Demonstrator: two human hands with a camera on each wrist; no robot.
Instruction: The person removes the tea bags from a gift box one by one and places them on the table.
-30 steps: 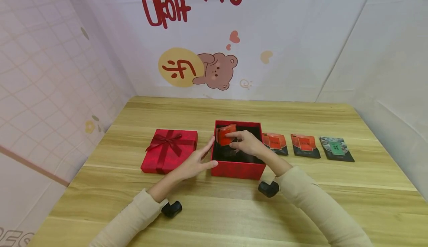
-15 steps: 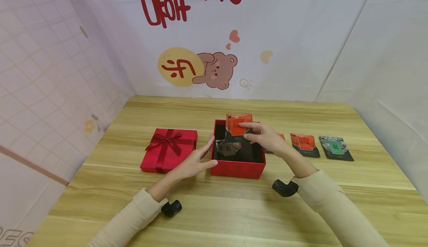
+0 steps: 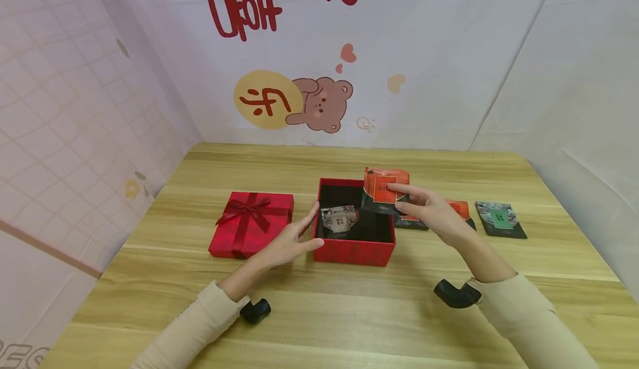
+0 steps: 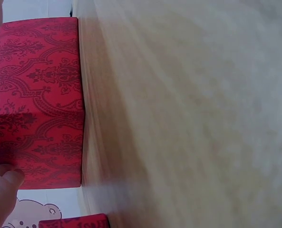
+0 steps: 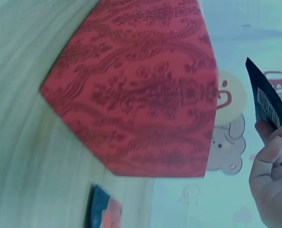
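In the head view, my right hand [image 3: 430, 209] pinches an orange-and-black sachet [image 3: 385, 188] between thumb and fingers, raised over the right rim of an open red gift box [image 3: 354, 252]. The right wrist view shows the black back of this sachet [image 5: 268, 103], with a barcode, in the hand [image 5: 271, 175]. My left hand [image 3: 284, 247] touches the box at its left side and near front corner, fingers and thumb extended. In the left wrist view its fingertips [image 4: 7, 178] lie against the patterned red wall. Inside the box, a dark sachet with a grey label [image 3: 339, 221] leans at the left.
The red lid with a ribbon bow [image 3: 252, 225] lies left of the box. Right of the box are an orange-and-black sachet [image 3: 411, 223], another orange one [image 3: 460, 209] partly behind my right hand, and a green-labelled sachet [image 3: 501, 219]. A printed cloth hangs behind the table.
My right hand has lifted the orange-and-black sachet out of the box and moved it right. The grey-labelled sachet inside has come into view. My left hand has stayed at the box.
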